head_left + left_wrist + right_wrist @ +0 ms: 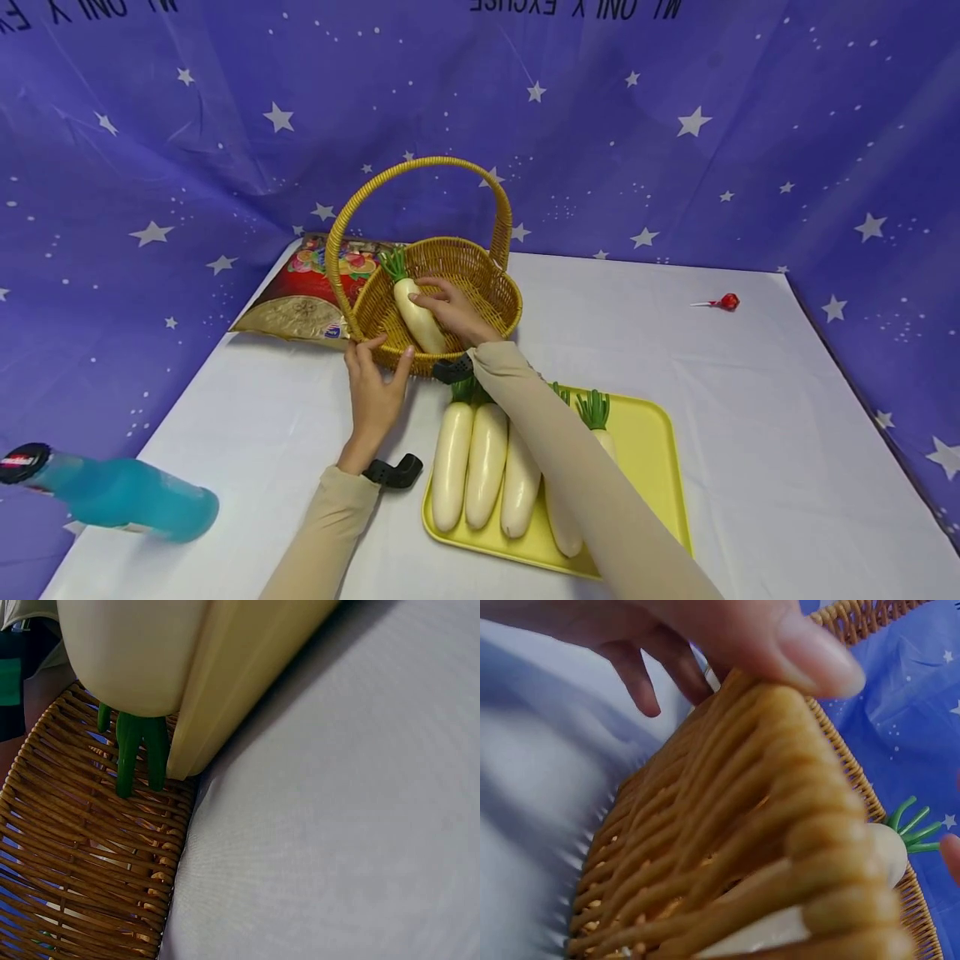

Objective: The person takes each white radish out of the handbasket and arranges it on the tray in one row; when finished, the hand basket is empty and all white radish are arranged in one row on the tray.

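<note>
A white radish [420,317] with a green leafy top lies slantwise inside the wicker basket [506,312]. My right hand [457,312] reaches into the basket and holds this radish near its leafy end, thumb and fingers on its upper part. At the basket's near left rim, my left hand [375,400] rests with spread fingers, its thumb [817,660] laid over the rim in the right wrist view. Several more white radishes [452,467] lie side by side on the yellow tray [652,467], partly covered by my right forearm.
Left of the basket leans a red and gold packet [300,300]. A bottle of blue liquid [142,500] stands at the near left. A red lollipop [726,302] lies at the far right of the white table. Starry purple cloth [600,125] hangs behind.
</note>
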The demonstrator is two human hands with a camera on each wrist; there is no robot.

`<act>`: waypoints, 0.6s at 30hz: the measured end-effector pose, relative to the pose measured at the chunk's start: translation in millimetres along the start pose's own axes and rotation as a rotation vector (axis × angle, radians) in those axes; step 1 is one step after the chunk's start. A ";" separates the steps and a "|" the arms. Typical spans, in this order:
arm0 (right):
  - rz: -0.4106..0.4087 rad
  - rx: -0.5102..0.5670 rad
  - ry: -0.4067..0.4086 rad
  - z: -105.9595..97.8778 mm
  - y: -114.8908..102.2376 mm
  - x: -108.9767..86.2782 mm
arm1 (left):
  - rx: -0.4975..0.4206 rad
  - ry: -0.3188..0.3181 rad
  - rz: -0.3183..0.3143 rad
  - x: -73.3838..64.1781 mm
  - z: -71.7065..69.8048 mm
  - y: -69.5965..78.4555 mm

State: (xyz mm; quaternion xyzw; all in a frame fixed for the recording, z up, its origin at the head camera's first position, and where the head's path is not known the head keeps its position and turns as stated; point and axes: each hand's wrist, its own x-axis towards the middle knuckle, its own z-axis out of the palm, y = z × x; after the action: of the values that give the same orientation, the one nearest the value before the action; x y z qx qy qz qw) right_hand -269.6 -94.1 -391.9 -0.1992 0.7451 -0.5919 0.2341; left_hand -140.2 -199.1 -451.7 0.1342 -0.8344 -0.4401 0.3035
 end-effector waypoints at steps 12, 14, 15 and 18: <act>0.034 -0.125 -0.205 -0.2 1.2 1.6 | 0.000 0.000 0.005 -0.5 0.6 -0.2; 0.041 -0.127 -0.217 -0.4 1.7 1.9 | -0.001 -0.003 0.003 -0.5 0.4 0.3; 0.042 -0.134 -0.221 -0.4 2.4 2.4 | -0.001 -0.004 0.000 -0.5 0.3 0.6; 0.049 -0.145 -0.230 -0.2 3.8 2.7 | -0.002 -0.006 -0.001 -0.8 -0.2 0.7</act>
State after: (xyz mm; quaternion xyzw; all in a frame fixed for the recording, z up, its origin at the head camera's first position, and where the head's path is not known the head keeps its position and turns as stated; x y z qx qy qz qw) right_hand -271.9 -94.6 -395.9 -0.2639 0.7587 -0.5040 0.3173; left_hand -139.4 -198.4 -451.3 0.1331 -0.8347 -0.4415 0.3011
